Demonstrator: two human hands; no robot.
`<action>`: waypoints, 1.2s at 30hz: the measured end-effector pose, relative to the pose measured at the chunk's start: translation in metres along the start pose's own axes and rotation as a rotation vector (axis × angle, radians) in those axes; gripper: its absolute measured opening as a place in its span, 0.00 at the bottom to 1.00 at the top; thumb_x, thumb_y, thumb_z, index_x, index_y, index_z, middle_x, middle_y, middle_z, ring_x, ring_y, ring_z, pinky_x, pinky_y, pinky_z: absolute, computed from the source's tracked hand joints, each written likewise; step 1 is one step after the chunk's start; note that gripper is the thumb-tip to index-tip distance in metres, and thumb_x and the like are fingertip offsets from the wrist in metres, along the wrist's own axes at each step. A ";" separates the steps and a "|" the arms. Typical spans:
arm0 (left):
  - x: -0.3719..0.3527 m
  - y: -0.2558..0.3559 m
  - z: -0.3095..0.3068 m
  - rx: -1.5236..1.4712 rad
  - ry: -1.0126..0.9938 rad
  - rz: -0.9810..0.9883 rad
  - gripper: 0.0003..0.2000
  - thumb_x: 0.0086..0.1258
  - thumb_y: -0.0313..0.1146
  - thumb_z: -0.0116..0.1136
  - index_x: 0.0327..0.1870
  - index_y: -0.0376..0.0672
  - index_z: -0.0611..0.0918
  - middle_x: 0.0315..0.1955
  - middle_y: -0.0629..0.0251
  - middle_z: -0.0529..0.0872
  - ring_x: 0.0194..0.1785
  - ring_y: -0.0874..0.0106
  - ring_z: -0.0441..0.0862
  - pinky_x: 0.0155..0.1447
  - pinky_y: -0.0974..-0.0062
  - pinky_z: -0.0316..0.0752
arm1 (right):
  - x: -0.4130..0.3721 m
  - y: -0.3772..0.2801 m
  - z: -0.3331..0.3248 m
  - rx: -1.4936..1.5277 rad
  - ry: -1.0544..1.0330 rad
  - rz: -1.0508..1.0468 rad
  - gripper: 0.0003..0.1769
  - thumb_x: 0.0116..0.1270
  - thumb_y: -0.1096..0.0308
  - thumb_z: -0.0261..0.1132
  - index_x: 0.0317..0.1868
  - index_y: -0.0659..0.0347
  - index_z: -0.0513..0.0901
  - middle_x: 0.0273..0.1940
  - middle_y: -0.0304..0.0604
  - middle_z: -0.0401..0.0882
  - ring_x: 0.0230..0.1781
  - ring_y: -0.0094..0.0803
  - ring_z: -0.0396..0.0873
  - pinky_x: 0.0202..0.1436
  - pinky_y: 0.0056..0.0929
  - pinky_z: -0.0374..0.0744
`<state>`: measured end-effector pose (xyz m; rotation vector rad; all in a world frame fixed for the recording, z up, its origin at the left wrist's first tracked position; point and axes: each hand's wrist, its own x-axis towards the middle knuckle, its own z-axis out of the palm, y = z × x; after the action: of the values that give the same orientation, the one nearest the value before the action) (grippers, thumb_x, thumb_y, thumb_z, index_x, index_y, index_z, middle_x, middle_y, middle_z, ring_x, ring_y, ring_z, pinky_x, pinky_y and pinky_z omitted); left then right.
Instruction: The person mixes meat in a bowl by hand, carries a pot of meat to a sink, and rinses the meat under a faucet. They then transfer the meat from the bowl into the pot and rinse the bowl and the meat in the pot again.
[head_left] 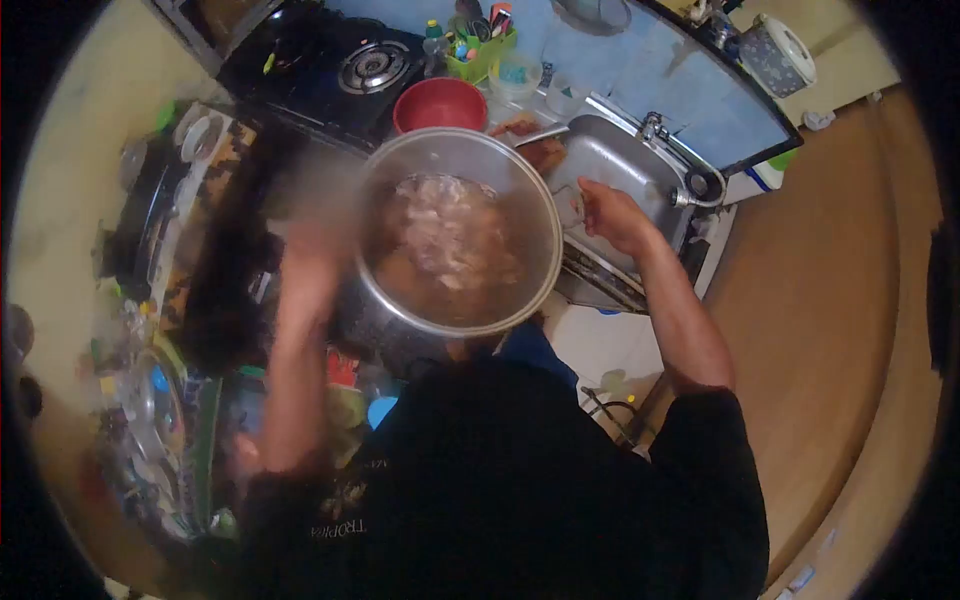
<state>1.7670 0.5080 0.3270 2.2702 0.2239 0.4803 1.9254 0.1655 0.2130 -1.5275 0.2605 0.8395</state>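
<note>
A large metal pot (375, 290) is in front of my body, with its wide mouth facing up at me. Inside lie pale pieces that look like raw meat (450, 225), in brownish liquid. On the pot's right side, my right hand (615, 218) has its fingers bent around the loop handle (570, 206). Motion smears my left hand (315, 235) beside the left rim, so its fingers and any contact with the pot cannot be made out.
Beyond the pot are a red basin (440, 104), a black gas stove (325, 70) and a green basket (482, 58) of utensils. A steel sink (620, 150) with a faucet (655, 128) is at right. Cluttered shelves (165, 230) line the left.
</note>
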 end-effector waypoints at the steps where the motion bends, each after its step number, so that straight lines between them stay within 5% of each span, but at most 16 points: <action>1: -0.007 0.005 0.011 -0.279 -0.052 -0.198 0.09 0.67 0.33 0.49 0.35 0.38 0.79 0.30 0.69 0.77 0.34 0.76 0.71 0.37 0.74 0.68 | 0.000 0.008 -0.011 0.000 0.008 -0.005 0.18 0.67 0.48 0.56 0.32 0.55 0.76 0.25 0.32 0.69 0.23 0.23 0.64 0.29 0.24 0.66; 7: -0.049 0.060 0.075 0.129 -0.239 -0.196 0.08 0.65 0.34 0.51 0.31 0.39 0.77 0.28 0.69 0.76 0.33 0.76 0.70 0.36 0.73 0.67 | 0.023 0.059 -0.085 -0.136 0.023 0.009 0.21 0.64 0.44 0.57 0.32 0.54 0.76 0.24 0.32 0.66 0.23 0.23 0.63 0.29 0.26 0.66; 11: -0.065 0.098 0.123 -0.037 -0.193 -0.206 0.08 0.65 0.34 0.51 0.30 0.40 0.77 0.26 0.70 0.76 0.30 0.76 0.70 0.35 0.74 0.66 | 0.050 0.093 -0.126 -0.111 0.024 -0.005 0.22 0.64 0.43 0.56 0.32 0.55 0.76 0.24 0.32 0.67 0.24 0.22 0.64 0.29 0.27 0.66; 13: -0.066 0.157 0.139 -0.028 -0.115 -0.465 0.08 0.65 0.34 0.53 0.28 0.41 0.77 0.24 0.71 0.75 0.28 0.76 0.69 0.33 0.74 0.65 | 0.057 0.097 -0.143 -0.147 -0.003 -0.008 0.22 0.64 0.43 0.57 0.33 0.56 0.77 0.25 0.33 0.67 0.25 0.22 0.64 0.29 0.27 0.67; 15: -0.064 0.171 0.153 -0.066 -0.098 -0.479 0.09 0.64 0.35 0.54 0.27 0.41 0.77 0.23 0.70 0.75 0.27 0.76 0.69 0.33 0.73 0.65 | 0.060 0.096 -0.156 -0.176 -0.026 -0.031 0.23 0.64 0.44 0.57 0.34 0.57 0.78 0.26 0.33 0.68 0.25 0.22 0.64 0.30 0.27 0.67; 18: -0.051 0.191 0.164 -0.052 -0.133 -0.510 0.11 0.65 0.38 0.55 0.26 0.40 0.77 0.22 0.69 0.76 0.26 0.76 0.70 0.32 0.71 0.65 | 0.057 0.094 -0.176 -0.302 0.004 -0.210 0.21 0.64 0.49 0.59 0.41 0.60 0.79 0.31 0.35 0.74 0.31 0.23 0.70 0.35 0.27 0.72; 20: -0.044 0.193 0.175 -0.002 -0.170 -0.540 0.13 0.65 0.40 0.55 0.25 0.40 0.77 0.22 0.68 0.76 0.26 0.75 0.70 0.32 0.70 0.65 | 0.050 0.094 -0.198 -0.379 0.043 -0.617 0.20 0.65 0.53 0.59 0.45 0.63 0.79 0.39 0.44 0.82 0.40 0.30 0.78 0.45 0.30 0.75; 21: -0.044 0.183 0.182 -0.011 -0.128 -0.493 0.14 0.65 0.41 0.54 0.25 0.40 0.78 0.22 0.66 0.77 0.26 0.74 0.71 0.33 0.69 0.66 | 0.048 0.089 -0.213 -0.382 0.043 -0.617 0.20 0.65 0.53 0.59 0.45 0.63 0.79 0.39 0.44 0.82 0.40 0.30 0.78 0.45 0.30 0.75; 25: -0.029 0.154 0.196 -0.135 -0.231 -0.493 0.16 0.65 0.45 0.52 0.29 0.40 0.81 0.25 0.63 0.80 0.29 0.71 0.75 0.36 0.67 0.68 | 0.013 0.013 -0.252 -0.373 0.314 -0.584 0.24 0.60 0.53 0.65 0.52 0.58 0.78 0.45 0.47 0.80 0.43 0.34 0.79 0.49 0.31 0.75; 29: -0.012 0.163 0.200 0.043 -0.273 -0.573 0.17 0.65 0.47 0.52 0.32 0.41 0.83 0.26 0.62 0.81 0.31 0.71 0.77 0.39 0.68 0.69 | -0.010 -0.098 -0.244 -0.720 0.715 -1.222 0.26 0.60 0.51 0.65 0.54 0.58 0.77 0.44 0.44 0.79 0.43 0.33 0.75 0.50 0.31 0.73; 31: -0.006 0.173 0.204 0.129 -0.245 -0.488 0.18 0.64 0.49 0.52 0.33 0.42 0.83 0.26 0.62 0.82 0.32 0.70 0.78 0.40 0.68 0.69 | -0.011 -0.160 -0.232 -0.834 0.717 -1.518 0.22 0.62 0.53 0.63 0.50 0.60 0.78 0.45 0.45 0.78 0.45 0.34 0.76 0.50 0.32 0.74; 33: -0.001 0.179 0.211 0.151 -0.231 -0.524 0.18 0.64 0.49 0.53 0.34 0.42 0.83 0.25 0.61 0.82 0.32 0.69 0.78 0.40 0.69 0.69 | -0.025 -0.195 -0.206 -0.913 0.728 -1.383 0.23 0.64 0.58 0.59 0.55 0.64 0.73 0.54 0.56 0.72 0.54 0.49 0.71 0.59 0.44 0.69; 36: 0.015 0.172 0.220 0.111 -0.284 -0.589 0.18 0.63 0.49 0.54 0.33 0.41 0.83 0.25 0.60 0.82 0.32 0.69 0.78 0.40 0.68 0.69 | -0.014 -0.234 -0.206 -1.162 0.513 -1.348 0.20 0.65 0.63 0.56 0.54 0.66 0.74 0.53 0.57 0.72 0.54 0.50 0.71 0.59 0.44 0.69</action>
<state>1.8723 0.2493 0.3221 2.2067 0.7556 -0.1635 2.1316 0.0072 0.3847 -2.3828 -0.9987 -0.6589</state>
